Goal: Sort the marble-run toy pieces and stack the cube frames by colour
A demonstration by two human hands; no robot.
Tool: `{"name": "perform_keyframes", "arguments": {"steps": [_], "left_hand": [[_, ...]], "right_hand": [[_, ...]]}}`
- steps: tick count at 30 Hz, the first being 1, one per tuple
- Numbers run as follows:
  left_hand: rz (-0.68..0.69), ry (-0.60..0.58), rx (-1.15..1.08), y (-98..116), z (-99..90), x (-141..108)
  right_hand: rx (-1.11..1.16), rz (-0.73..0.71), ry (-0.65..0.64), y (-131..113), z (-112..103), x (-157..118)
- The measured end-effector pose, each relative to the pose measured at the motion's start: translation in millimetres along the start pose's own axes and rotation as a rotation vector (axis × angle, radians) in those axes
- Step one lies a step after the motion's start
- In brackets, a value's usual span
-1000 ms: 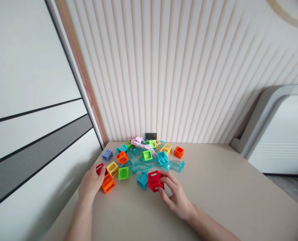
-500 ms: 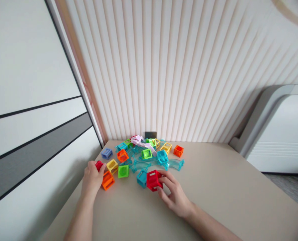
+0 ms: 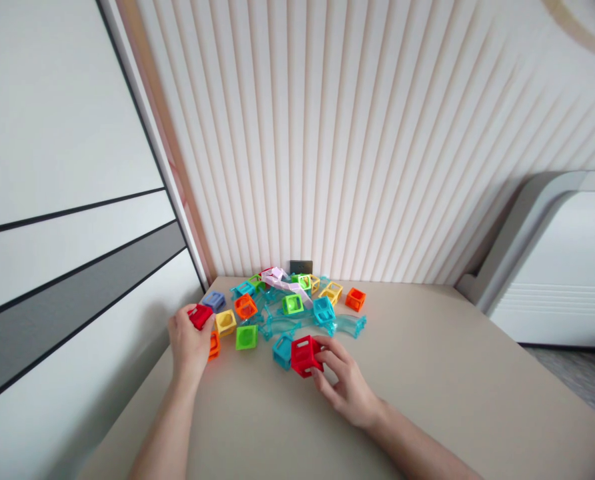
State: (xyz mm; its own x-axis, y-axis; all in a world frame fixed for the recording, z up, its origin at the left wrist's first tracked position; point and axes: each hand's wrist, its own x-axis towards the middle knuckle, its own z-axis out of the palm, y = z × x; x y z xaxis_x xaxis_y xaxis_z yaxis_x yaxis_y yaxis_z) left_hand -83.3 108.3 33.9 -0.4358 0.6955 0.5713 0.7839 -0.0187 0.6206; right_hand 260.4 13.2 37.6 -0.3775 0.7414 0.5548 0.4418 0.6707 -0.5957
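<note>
My left hand [image 3: 191, 342] grips a red block [image 3: 200, 316] between thumb and fingers at the left of the pile. Partly behind that hand sits an orange block [image 3: 214, 346], and a yellow block [image 3: 225, 323] lies just to the right. My right hand [image 3: 345, 381] pinches a second red cube block [image 3: 304, 356] with open, frame-like sides. A blue-teal block [image 3: 282, 351] stands close against its left side; whether they touch, I cannot tell. Between the two hands a green block [image 3: 246, 337] rests on the table.
Behind my hands lies a heap of coloured blocks, clear teal track pieces [image 3: 282, 326] and a pale pink track [image 3: 297, 289]. An orange block [image 3: 355, 299] sits at the right of the heap. A ribbed wall [image 3: 337, 147] rises behind the table [image 3: 427, 373]; a white cabinet [image 3: 77, 320] borders the left.
My left hand has raised its red block a little, up and to the right, and now covers more of the orange block. My right hand has barely moved.
</note>
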Motion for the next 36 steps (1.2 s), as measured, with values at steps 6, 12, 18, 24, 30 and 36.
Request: {"name": "perform_keyframes", "arguments": {"steps": [6,12,18,24,30,36], "left_hand": [[0.005,-0.085,0.062,11,-1.0,-5],[0.027,-0.050,0.071,24,-4.9,-11],[0.092,-0.043,0.133,25,-2.3,-12],[0.084,-0.027,0.051,26,-1.9,-14],[0.080,0.046,-0.084,33,-0.7,-19],[-0.103,0.014,-0.306,34,3.8,-20]], "right_hand": [[0.010,0.017,-0.021,-1,0,1],[0.004,0.020,-0.055,-3,1,2],[-0.007,0.012,-0.073,-4,1,4],[-0.010,0.012,-0.082,-3,0,3],[-0.014,0.018,-0.090,-3,-1,3],[-0.019,0.019,-0.112,-4,0,3]]}}
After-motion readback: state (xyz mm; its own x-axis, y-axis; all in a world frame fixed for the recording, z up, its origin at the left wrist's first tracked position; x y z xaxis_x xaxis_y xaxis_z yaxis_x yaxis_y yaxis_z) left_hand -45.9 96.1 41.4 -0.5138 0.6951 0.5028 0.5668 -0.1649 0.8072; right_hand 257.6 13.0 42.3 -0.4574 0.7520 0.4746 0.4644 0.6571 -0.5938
